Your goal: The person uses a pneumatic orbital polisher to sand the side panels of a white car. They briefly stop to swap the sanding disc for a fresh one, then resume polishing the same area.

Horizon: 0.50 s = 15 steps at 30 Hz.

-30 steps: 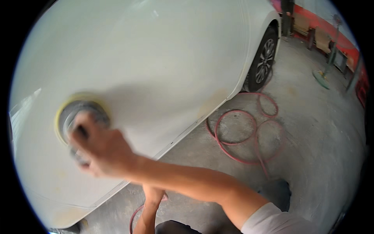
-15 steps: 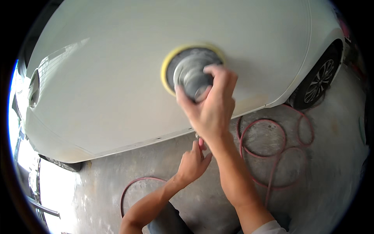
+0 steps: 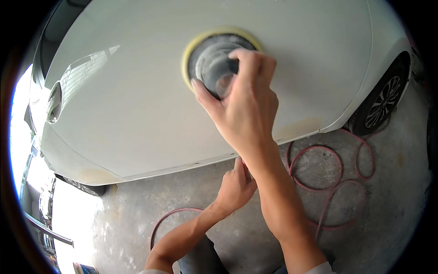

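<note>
While the right grip (image 3: pixel 250 102) clasps a sander (image 3: pixel 211 58), the part-hidden left grip (image 3: pixel 233 189) is unreadable

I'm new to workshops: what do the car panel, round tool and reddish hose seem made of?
Car panel: probably painted metal, smooth with a glossy reflection.
Round tool: perhaps plastic or metal, its body grey, finish blurred.
Reddish hose: likely matte rubber or plastic, bending in loops.
</note>
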Tool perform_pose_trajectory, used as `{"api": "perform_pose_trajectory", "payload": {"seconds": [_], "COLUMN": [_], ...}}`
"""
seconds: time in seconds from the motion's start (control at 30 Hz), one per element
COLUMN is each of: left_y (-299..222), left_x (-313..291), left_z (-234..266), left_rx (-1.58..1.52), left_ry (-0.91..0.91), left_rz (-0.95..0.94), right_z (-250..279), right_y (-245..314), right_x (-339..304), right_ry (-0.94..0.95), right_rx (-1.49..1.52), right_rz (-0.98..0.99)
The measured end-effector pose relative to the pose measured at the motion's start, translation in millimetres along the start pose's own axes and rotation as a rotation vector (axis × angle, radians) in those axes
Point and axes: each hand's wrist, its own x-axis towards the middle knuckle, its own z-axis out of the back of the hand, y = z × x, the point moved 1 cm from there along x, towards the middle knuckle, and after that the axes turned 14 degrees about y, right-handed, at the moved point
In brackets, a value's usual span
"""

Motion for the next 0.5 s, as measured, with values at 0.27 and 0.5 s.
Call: {"api": "perform_pose_trajectory", "payload": {"seconds": [0.27, 0.5], "left_y": [19.3, 2.7], "left_x": [-18.5, -21.5], "left_z": [-9.9, 36.5], "left_rx": [0.011, -0.059], "left_ry": [-0.006, -0.12], "left_rz": [-0.029, 0.018], "right_z": [-9.1, -24.9], "right_y": [16.9, 14.3], "right_x": [-37.6, 12.6], "right_ry": [0.289, -0.09], "right_rx": [-0.005, -0.041], "right_rz": [-0.189, 0.12]}}
